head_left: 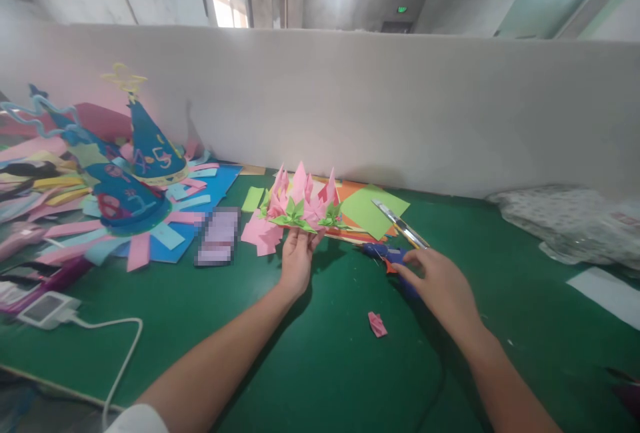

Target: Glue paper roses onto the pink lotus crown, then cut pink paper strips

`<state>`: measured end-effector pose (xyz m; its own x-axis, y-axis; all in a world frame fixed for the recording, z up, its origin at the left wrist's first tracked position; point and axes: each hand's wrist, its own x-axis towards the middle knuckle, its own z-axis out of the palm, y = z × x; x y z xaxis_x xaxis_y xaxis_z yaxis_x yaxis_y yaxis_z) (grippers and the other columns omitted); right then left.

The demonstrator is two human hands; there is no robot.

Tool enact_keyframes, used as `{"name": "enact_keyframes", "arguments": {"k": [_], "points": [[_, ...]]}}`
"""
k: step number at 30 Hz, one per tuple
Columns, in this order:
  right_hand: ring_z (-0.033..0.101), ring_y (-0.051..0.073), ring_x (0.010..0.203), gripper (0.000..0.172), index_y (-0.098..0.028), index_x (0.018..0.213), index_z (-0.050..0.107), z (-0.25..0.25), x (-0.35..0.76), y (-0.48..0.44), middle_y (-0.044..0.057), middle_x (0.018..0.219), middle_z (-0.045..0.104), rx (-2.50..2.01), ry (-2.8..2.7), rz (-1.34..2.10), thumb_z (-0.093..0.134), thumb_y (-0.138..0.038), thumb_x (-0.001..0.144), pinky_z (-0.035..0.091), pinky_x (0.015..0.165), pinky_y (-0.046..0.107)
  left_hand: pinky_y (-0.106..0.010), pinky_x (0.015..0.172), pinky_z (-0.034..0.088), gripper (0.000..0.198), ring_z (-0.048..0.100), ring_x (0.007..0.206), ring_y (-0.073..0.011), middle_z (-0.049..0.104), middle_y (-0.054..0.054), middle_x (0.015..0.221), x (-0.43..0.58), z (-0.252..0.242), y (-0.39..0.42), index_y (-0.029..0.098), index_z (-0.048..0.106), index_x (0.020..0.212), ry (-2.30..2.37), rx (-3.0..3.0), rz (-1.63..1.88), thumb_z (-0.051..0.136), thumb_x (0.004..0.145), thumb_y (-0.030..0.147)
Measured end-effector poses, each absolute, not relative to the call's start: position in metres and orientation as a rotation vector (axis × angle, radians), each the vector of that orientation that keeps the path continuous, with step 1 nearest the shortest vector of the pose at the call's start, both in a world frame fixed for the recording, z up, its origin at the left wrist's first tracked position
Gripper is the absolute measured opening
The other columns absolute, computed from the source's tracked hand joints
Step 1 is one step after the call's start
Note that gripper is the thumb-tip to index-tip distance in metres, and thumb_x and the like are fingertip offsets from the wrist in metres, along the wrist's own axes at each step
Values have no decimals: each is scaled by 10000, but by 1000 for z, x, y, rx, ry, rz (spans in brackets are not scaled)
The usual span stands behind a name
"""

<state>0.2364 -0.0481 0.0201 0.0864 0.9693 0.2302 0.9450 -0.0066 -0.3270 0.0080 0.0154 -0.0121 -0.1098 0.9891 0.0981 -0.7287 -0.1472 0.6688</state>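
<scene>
My left hand (299,261) holds up a folded paper lotus (301,191) from beneath, with pink petals and green leaves round its base. Fingers under the flower are partly hidden. My right hand (443,286) reaches over a blue glue gun (395,254) with an orange trigger; thumb and forefinger are apart at its handle, and whether they touch it is unclear. Just beyond that hand lies a utility knife (400,223), its front end over a light green paper sheet (363,209). A small folded pink paper piece (377,324) rests on the green table (310,366).
To the left stand blue paper cone hats (153,143) with pink and light blue strips. A blurred purple phone-like rectangle (219,236), pink paper (263,236) and a white cable (110,323) lie nearby. Clear plastic wrapping (575,219) is at the right. A white partition (350,99) bounds the back.
</scene>
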Motion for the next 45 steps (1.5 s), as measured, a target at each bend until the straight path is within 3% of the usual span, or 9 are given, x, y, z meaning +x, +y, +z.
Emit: {"name": "enact_keyframes", "arguments": {"k": [4, 8, 25, 33, 40, 45], "points": [[572, 155, 726, 165, -208, 775, 629, 39, 222, -61, 23, 820, 630, -1564, -2263, 937, 512, -309, 835, 425, 660, 255, -407, 977, 458, 272, 654, 924, -178, 687, -37, 954, 8, -12, 14, 170, 606, 872, 552, 639, 1628, 720, 704, 351], [565, 134, 702, 98, -185, 780, 625, 41, 217, -67, 21, 801, 621, -1441, -2308, 1181, 528, -194, 794, 426, 633, 229, -418, 982, 448, 288, 655, 907, -176, 683, -29, 944, 9, -11, 13, 174, 599, 871, 570, 642, 1620, 726, 691, 360], [547, 118, 665, 128, -186, 777, 651, 28, 205, -64, 17, 769, 600, -1300, -2387, 1058, 551, -245, 832, 408, 591, 214, -429, 1002, 424, 290, 642, 989, -199, 678, -50, 1017, 11, -13, 11, 179, 602, 950, 575, 644, 1575, 686, 733, 353], [564, 125, 721, 177, -185, 773, 663, 19, 196, -62, 24, 759, 610, -1142, -2501, 914, 516, -223, 865, 402, 643, 229, -414, 986, 431, 250, 647, 933, -181, 684, -29, 929, 10, -12, 11, 171, 589, 834, 565, 630, 1573, 704, 708, 353], [520, 121, 667, 124, -192, 730, 588, 30, 182, -60, -5, 682, 570, -1101, -2444, 567, 513, -145, 816, 387, 609, 229, -397, 983, 427, 224, 628, 983, -184, 674, -38, 1015, 11, -12, 9, 177, 599, 854, 542, 662, 1566, 679, 736, 351], [520, 139, 648, 156, -205, 750, 587, 63, 165, -37, 9, 695, 599, -1105, -2161, -14, 484, -217, 867, 404, 648, 274, -389, 971, 429, 258, 625, 994, -195, 673, -51, 1038, 12, -13, 8, 180, 608, 884, 553, 673, 1548, 686, 728, 369]]}}
